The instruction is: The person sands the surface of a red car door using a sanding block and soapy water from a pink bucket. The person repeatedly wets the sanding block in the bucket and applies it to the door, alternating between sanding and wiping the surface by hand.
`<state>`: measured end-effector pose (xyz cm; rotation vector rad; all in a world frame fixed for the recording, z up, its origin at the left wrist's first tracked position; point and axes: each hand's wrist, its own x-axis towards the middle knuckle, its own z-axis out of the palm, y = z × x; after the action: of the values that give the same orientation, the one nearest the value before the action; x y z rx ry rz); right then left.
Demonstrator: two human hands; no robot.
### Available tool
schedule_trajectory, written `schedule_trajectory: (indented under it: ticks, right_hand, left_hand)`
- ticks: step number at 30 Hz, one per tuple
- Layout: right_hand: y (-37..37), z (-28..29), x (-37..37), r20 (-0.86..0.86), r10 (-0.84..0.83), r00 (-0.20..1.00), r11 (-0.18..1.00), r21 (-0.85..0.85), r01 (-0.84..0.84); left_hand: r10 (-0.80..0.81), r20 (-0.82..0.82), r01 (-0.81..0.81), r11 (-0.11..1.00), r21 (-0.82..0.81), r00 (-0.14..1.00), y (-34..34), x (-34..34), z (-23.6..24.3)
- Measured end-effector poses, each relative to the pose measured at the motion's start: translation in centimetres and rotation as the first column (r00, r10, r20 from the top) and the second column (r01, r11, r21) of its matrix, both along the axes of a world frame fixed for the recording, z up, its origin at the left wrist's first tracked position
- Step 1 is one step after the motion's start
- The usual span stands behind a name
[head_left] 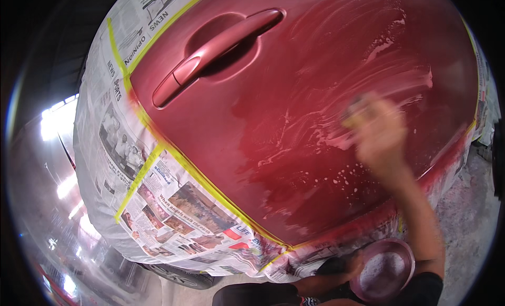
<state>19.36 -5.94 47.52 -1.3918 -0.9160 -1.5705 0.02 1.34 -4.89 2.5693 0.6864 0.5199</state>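
Observation:
A red car door panel point(221, 127) with a matching handle point(221, 48) fills the middle of the view, streaked with whitish, foamy liquid and dotted with drops. My right hand point(383, 131) is pressed near the panel's right part, smeared by motion. Its fingers are closed round a small pad, yellowish and dark point(353, 116), too blurred to name more exactly. Low in the view, my left hand point(354, 265) grips the rim of a round dull-pink bowl point(410, 261). Whitish, sudsy liquid shows inside the bowl.
Newspaper point(179, 211) masks the car around the panel, edged with yellow tape point(210, 193). A wheel point(181, 277) shows below it. Grey floor point(463, 201) lies at the right, and another shiny car point(52, 201) stands at the left.

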Motion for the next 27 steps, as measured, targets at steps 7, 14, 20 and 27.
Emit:
schedule_trajectory:
  ticks: [7, 14, 20, 27]
  right_hand:
    - [0.5, -2.2, 6.5, -0.349, 0.506, 0.789, 0.841, 0.402, -0.361]
    - [-5.5, -0.7, 11.2, -0.389, 0.011, 0.921, 0.959, 0.264, 0.101]
    - [2.3, -1.0, -2.4, -0.200, 0.206, 0.958, 0.978, 0.070, -0.196]
    - [-4.7, 0.7, 9.9, -0.457, 0.116, 0.882, 0.939, 0.340, 0.052]
  left_hand:
    - [0.010, -0.045, -0.011, 1.000, -0.021, 0.999, -0.4, 0.6, 0.0]
    - [-0.021, -0.090, 0.021, 1.000, 0.002, 0.996, -0.3, 1.9, 0.9]
    - [-0.011, -0.127, -0.001, 0.995, -0.100, 0.992, -0.7, 1.2, 0.2]
    - [-0.019, 0.087, 0.030, 0.991, -0.129, 0.996, -1.2, 1.6, 0.2]
